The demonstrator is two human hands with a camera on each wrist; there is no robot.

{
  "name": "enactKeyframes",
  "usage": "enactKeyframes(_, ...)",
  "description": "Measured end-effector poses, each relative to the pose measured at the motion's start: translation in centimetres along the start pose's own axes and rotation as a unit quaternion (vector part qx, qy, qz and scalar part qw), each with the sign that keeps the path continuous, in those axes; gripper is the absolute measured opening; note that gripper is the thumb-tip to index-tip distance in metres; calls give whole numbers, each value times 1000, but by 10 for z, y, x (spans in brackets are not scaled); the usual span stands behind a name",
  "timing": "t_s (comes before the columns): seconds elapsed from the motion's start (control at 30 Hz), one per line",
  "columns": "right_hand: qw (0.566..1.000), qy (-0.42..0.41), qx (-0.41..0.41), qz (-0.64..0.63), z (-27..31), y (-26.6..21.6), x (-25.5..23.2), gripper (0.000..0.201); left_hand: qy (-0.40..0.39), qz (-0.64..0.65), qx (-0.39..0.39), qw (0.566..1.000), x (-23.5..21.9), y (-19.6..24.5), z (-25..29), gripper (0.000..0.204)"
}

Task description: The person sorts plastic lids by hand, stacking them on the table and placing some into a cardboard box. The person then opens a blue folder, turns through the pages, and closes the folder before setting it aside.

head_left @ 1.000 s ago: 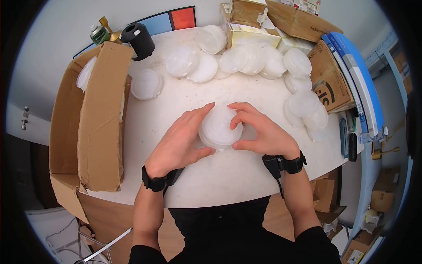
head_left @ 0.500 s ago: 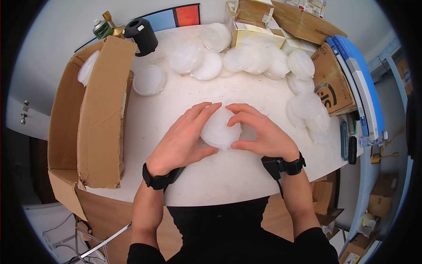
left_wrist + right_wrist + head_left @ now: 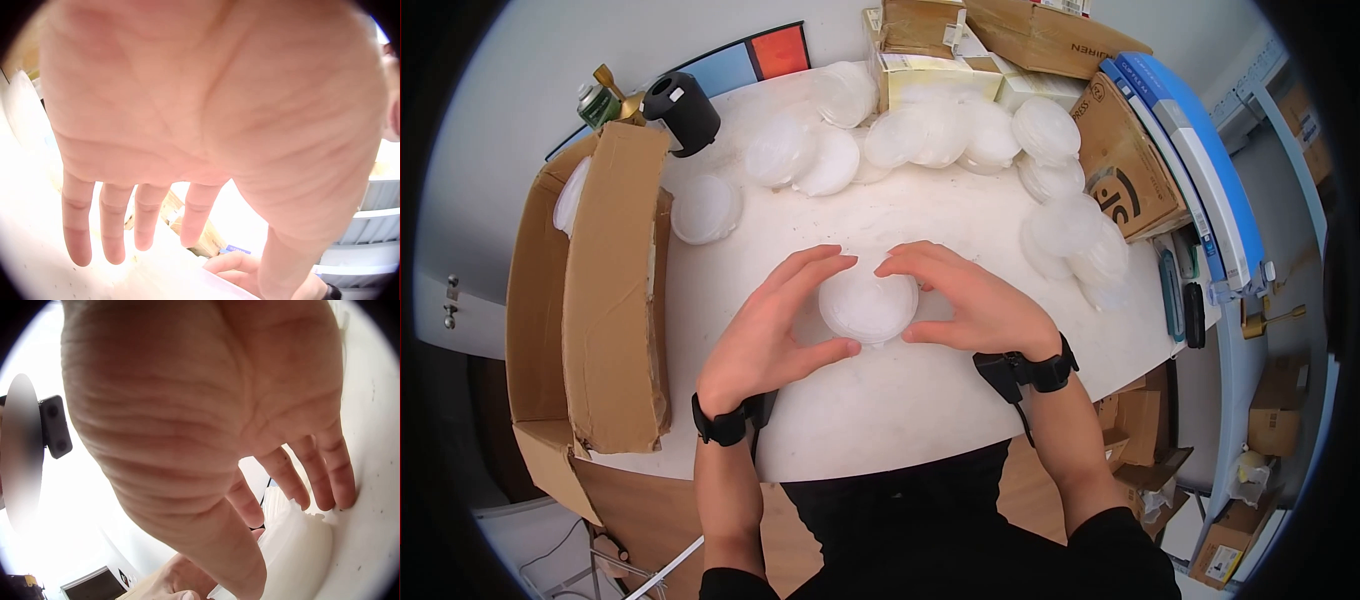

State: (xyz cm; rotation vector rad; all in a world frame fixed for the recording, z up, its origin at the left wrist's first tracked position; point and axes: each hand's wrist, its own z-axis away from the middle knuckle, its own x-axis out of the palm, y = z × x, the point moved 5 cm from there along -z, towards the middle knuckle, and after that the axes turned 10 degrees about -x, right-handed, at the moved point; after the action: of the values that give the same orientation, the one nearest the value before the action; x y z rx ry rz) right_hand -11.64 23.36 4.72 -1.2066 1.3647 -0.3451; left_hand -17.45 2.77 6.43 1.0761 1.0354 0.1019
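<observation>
A stack of round, translucent white plastic lids (image 3: pixel 868 308) lies on the white table (image 3: pixel 870 420) in front of the person. The left hand (image 3: pixel 765 335) curves around its left side, palm apart from the rim, fingers (image 3: pixel 144 219) spread and nothing in the grasp. On the other side, the right hand (image 3: pixel 985 305) arches over the right edge, thumb near the front rim and fingertips above the back. In the right wrist view, the stack's ridged side (image 3: pixel 300 556) shows between thumb and loosely extended fingers (image 3: pixel 334 475).
More piles of lids (image 3: pixel 940 135) line the table's back and right side (image 3: pixel 1075 235); a separate one (image 3: pixel 706 208) lies left. A tall open cardboard box (image 3: pixel 615 300) stands at the left edge, a lid inside. Black cylinder (image 3: pixel 682 112), cartons (image 3: pixel 940 80) and blue binders (image 3: pixel 1190 150) border the table.
The left hand has drawn back a little from the stack, baring its left rim. The right fingers have loosened and straightened somewhat. The head view has shifted, moving the whole scene left.
</observation>
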Motion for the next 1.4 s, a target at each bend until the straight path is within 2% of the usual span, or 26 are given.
enactKeyframes(0.13, 1000, -3, 12, 6, 2, 3, 1, 54, 3, -11, 3, 1000, 2, -3, -1, 66)
enactKeyframes(0.4, 999, -7, 2, 43, 1, 5, 2, 46, -2, -10, -9, 1000, -2, -4, 0, 62)
enactKeyframes(0.67, 999, -21, -2, 42, 1, 5, 3, 47, -3, -3, -28, 1000, 0, -6, 1, 61)
enactKeyframes(0.73, 999, -24, 2, 38, 1, 6, 3, 46, 1, -14, 6, 1000, -1, -3, 2, 56)
enactKeyframes(0.93, 999, -28, 5, 38, 1, 7, 3, 46, -2, 12, 13, 1000, 1, -12, 1, 47)
enactKeyframes(1.13, 998, -33, 23, 42, 0, 7, 3, 47, 7, 1, 11, 1000, 1, -11, 0, 47)
enactKeyframes(1.4, 998, -35, 23, 39, -2, 3, 4, 56, 2, 0, 7, 1000, -1, -4, 2, 47)
